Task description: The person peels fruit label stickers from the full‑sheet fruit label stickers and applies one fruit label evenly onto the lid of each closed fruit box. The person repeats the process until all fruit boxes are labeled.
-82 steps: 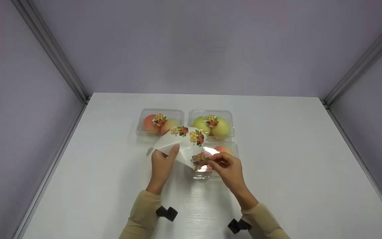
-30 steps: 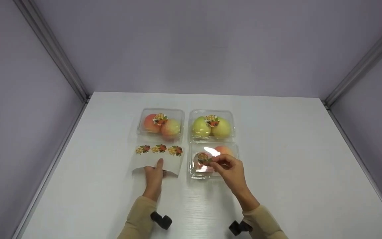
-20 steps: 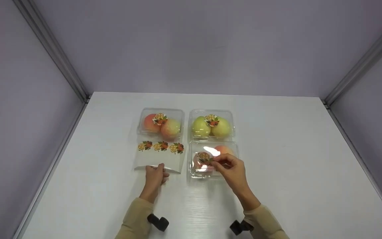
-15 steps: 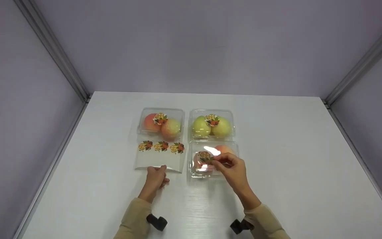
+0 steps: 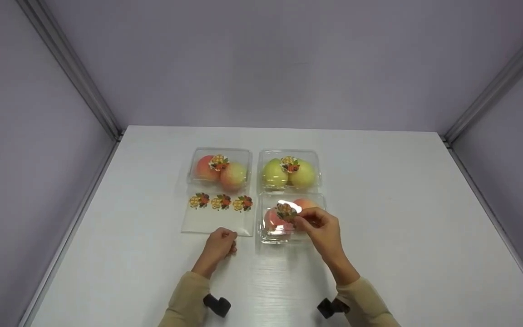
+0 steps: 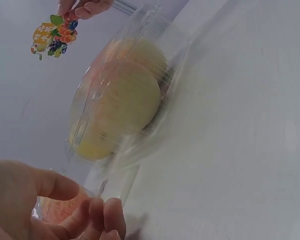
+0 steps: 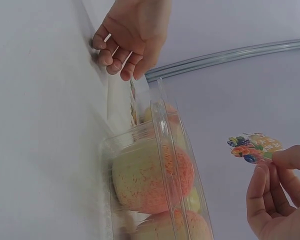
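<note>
My right hand point(image 5: 325, 229) pinches a fruit-print sticker point(image 5: 286, 212) by its edge, thumb against fingers. It is held above the front clear plastic box point(image 5: 265, 238), apart from the lid in the right wrist view. Two red-and-yellow fruits point(image 7: 152, 175) lie inside that box. Left of it, the white sticker sheet point(image 5: 216, 222) lies flat, with three stickers along its far edge. My left hand point(image 5: 218, 245) is at the sheet's near edge, fingers loosely bent and holding nothing; whether it touches the sheet I cannot tell.
Behind stand two more clear boxes, each with a sticker on its lid: the left box point(image 5: 245, 156) holds red-yellow fruits, the right box point(image 5: 314, 156) yellow-green ones. All rest on a white table point(image 5: 393, 218) with grey-lilac walls point(image 5: 270, 68) around.
The left hand has lowered the sheet from the middle onto the table at left and let go of it. The sticker has left the sheet, and the right hand has shifted it slightly right.
</note>
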{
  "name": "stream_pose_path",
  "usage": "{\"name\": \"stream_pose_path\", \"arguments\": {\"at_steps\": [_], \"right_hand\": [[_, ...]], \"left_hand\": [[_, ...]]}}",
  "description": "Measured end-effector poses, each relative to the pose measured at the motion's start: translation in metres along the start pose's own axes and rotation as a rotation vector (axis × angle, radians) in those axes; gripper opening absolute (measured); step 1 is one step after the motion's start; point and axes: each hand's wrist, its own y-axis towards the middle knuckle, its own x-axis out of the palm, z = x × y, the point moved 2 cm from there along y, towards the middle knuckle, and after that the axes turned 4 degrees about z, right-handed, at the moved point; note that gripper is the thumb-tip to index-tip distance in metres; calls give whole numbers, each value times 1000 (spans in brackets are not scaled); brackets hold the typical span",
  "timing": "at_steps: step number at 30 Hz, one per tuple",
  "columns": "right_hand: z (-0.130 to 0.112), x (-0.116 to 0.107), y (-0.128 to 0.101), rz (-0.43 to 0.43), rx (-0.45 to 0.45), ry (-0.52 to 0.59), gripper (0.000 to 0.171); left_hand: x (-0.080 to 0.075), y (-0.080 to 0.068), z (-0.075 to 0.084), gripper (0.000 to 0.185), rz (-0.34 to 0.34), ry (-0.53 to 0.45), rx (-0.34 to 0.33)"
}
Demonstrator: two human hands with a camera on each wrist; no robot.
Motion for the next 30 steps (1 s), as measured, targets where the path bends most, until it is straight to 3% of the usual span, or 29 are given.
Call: {"name": "stream_pose_path", "arguments": {"at_steps": [9, 30], "right_hand": [[1, -2, 2, 0, 2, -39, 11], [4, -14, 16, 1, 54, -109, 7]], "left_hand": [[11, -2, 10, 19, -15, -83, 110], [32, 4, 30, 25, -56, -102, 191]]}}
